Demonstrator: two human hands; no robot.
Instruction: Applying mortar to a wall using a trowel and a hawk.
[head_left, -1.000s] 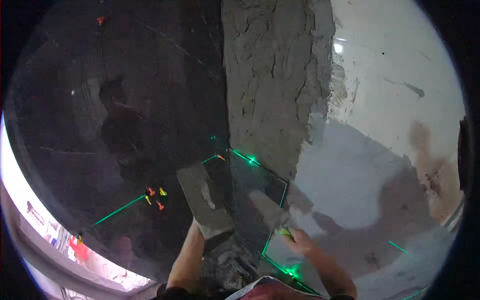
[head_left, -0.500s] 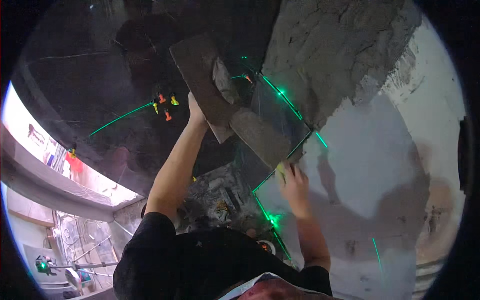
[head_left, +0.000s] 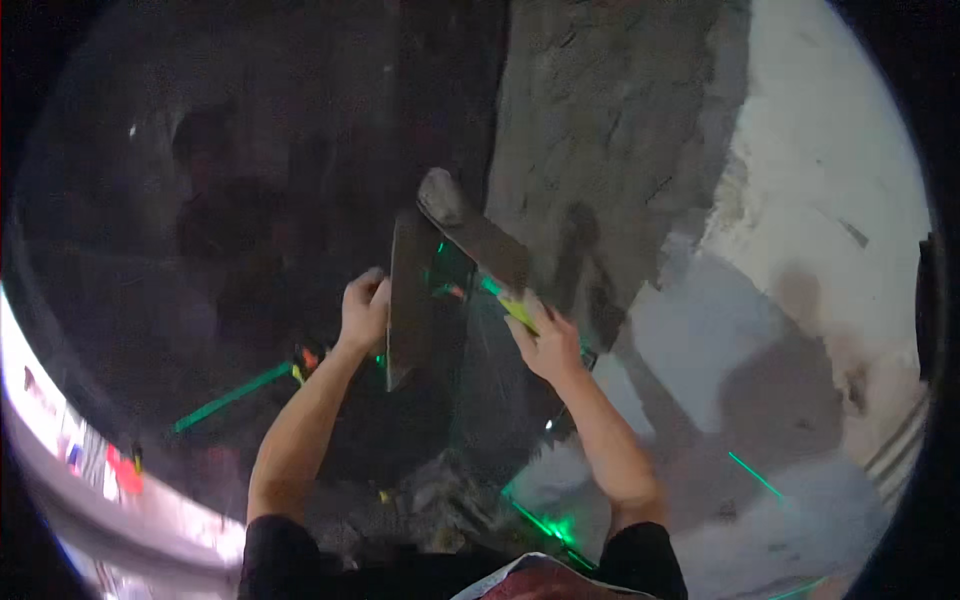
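My left hand (head_left: 365, 312) is closed at the back of a flat rectangular mortar board (head_left: 408, 320), which stands almost edge-on to me. In my right hand (head_left: 548, 340) is a trowel with a yellow-green handle (head_left: 518, 316). Its wide, grey-smeared trowel blade (head_left: 490, 247) points up and to the left, past the board's upper end. A lump of grey mortar (head_left: 440, 195) sits at the blade's far end. Whether the blade touches the board, I cannot tell. Motion blurs both tools slightly.
Large dark tiles (head_left: 270, 200) cover the left, with orange and yellow tile clips (head_left: 304, 362) at a joint. Grey mortar (head_left: 620, 130) coats the wall at upper right, beside a pale bare patch (head_left: 830, 150). Green laser lines (head_left: 235, 396) cross the surfaces. Rubble (head_left: 440, 505) lies below.
The trowel has swung up and left, and mortar now shows on its far end. The board has turned from slanted to nearly upright and edge-on. The whole view has shifted upward.
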